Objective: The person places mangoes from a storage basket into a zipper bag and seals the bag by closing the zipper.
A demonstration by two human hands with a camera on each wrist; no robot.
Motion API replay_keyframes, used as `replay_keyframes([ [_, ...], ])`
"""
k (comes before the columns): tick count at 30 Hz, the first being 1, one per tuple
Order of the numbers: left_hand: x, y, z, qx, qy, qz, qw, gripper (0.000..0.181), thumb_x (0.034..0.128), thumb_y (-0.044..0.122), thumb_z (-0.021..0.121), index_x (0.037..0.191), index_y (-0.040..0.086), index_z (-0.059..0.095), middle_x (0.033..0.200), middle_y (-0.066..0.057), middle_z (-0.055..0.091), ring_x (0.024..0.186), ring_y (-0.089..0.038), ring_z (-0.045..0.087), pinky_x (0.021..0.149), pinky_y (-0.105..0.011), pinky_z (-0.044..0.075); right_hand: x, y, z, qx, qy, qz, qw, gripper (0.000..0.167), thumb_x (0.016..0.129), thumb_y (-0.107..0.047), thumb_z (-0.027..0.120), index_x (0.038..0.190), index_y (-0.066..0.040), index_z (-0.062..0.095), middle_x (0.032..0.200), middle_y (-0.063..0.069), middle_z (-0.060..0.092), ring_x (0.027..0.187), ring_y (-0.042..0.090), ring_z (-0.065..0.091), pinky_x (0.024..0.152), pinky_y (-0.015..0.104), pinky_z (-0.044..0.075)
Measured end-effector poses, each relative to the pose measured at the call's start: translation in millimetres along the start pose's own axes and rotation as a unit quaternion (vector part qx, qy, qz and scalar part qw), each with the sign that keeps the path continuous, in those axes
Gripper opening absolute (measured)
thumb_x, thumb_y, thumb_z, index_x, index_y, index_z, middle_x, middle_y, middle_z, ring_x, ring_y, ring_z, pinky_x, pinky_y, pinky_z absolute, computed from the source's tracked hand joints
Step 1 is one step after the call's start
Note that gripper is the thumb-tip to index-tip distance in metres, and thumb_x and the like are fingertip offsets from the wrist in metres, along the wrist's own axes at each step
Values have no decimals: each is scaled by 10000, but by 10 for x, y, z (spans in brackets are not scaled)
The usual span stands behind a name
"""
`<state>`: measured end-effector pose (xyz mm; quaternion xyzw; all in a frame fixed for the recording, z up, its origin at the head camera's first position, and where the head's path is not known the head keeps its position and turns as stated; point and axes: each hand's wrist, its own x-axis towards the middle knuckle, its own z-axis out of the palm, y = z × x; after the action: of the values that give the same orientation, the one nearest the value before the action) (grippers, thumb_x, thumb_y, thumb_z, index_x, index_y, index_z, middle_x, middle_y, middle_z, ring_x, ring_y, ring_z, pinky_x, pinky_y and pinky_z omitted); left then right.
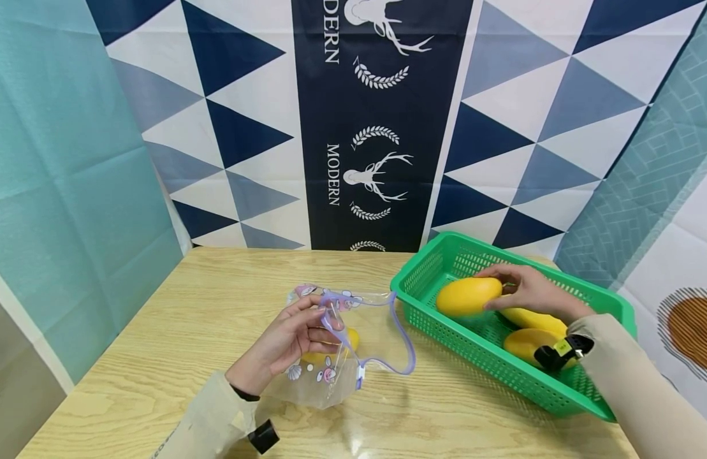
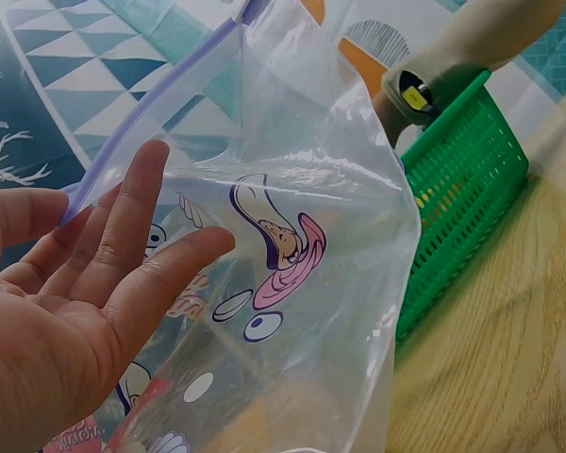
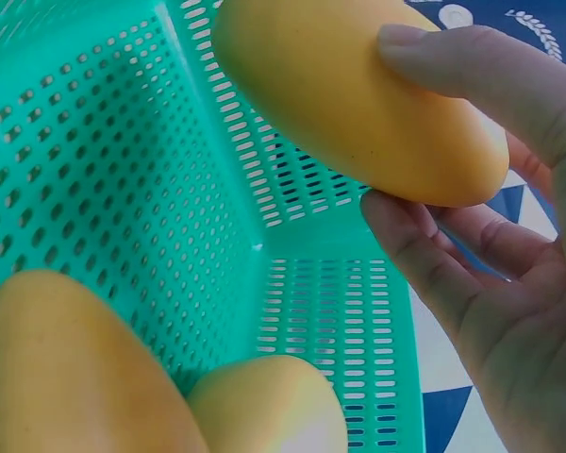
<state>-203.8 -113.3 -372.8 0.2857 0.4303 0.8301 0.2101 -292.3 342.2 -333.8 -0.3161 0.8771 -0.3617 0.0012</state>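
In the head view my right hand grips a yellow mango over the left part of a green plastic basket. The right wrist view has the thumb on top of this mango and the fingers beneath it. My left hand pinches the purple zip edge of a clear printed zip bag, whose mouth gapes toward the basket. Inside the bag lies another yellow mango, partly hidden by the fingers. Close up, the left hand has thumb and a finger on the rim, other fingers extended along the plastic.
More mangoes lie in the basket, partly covered by the right forearm and wrist strap. The wooden table carries bag and basket. A patterned cloth hangs behind, and a teal cloth hangs at the left.
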Motion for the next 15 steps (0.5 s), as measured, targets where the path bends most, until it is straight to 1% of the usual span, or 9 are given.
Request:
replay_keyframes([
  [5,0,6,-3,-16,-63,28,10000,346,1074,16,300,1126,156,612,977,-39,745,872,-174,737,812,-394,584,-17,-46,-30,123,185,19,9998,479,829,-56,804,1264,2,612,1160,49,637,936,103,637,786,256,556],
  [9,0,12,-1,-35,-40,22,10000,340,1072,16,311,1117,159,617,973,-39,745,871,-174,737,809,-393,585,-32,-79,-47,206,237,81,9995,483,844,-54,790,1285,-4,600,1174,13,630,965,84,636,796,246,551],
  [15,-4,23,12,-43,34,-6,10000,331,1071,19,317,1111,159,615,967,-42,744,864,-178,738,808,-398,585,-46,-101,-63,168,295,-92,9994,482,846,-15,776,1293,-1,596,1172,3,629,970,79,641,801,223,544],
])
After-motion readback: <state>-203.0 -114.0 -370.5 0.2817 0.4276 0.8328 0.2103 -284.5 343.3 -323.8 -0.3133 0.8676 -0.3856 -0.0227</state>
